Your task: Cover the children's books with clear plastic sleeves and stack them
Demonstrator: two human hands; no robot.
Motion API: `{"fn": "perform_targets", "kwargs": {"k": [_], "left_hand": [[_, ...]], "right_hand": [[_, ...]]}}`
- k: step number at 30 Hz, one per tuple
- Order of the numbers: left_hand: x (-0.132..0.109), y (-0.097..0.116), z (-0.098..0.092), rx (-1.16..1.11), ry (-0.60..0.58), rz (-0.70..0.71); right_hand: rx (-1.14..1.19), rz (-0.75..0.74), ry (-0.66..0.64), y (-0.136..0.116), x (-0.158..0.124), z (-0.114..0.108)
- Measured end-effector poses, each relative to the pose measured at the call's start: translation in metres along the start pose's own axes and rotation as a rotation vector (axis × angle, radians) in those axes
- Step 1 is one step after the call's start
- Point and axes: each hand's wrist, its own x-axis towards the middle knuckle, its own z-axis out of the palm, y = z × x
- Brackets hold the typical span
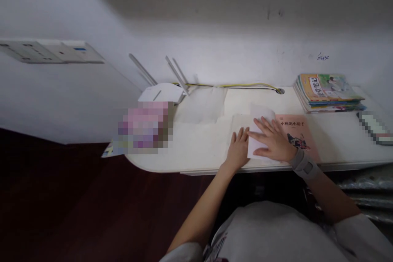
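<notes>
My right hand (273, 141) lies flat with fingers spread on a white sheet of paper (260, 111). That sheet overlaps the left part of a pink book (302, 135), whose cover has Chinese characters and a dark drawing. My left hand (238, 147) rests palm down just left of the sheet, its fingers stretched out and close to the sheet's edge. Beneath it is a pale, thin sheet (238, 122) on the white desk (196, 143). Neither hand grips anything. The part of the book under the paper is hidden.
A white router (162, 93) with antennas stands at the back left, behind a blurred pink pack (147, 123). A translucent sheet (202, 104) lies near it. Yellow and black cables (245, 86) run along the wall. Stacked books (330, 92) and a pixelated phone-like object (377, 127) are right.
</notes>
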Motion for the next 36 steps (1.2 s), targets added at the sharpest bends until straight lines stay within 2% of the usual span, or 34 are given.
{"fn": "perform_targets", "kwargs": {"k": [3,5,12,29,36], "left_hand": [[-0.003,-0.007,0.0,0.031,-0.016,0.001],[-0.005,-0.012,0.001,0.034,-0.004,0.01],[-0.014,-0.027,0.003,-0.042,0.163,0.024],[-0.016,-0.027,0.004,-0.155,0.219,-0.038],[-0.016,-0.029,0.005,-0.175,0.244,-0.046]], "right_hand": [[-0.052,-0.129,-0.078,-0.002,0.011,0.001],[-0.08,-0.15,-0.116,0.001,0.014,0.002],[-0.197,0.005,-0.098,0.014,0.002,0.014],[-0.194,0.101,-0.044,0.03,-0.018,0.016],[-0.157,0.064,-0.037,0.018,-0.014,0.018]]}}
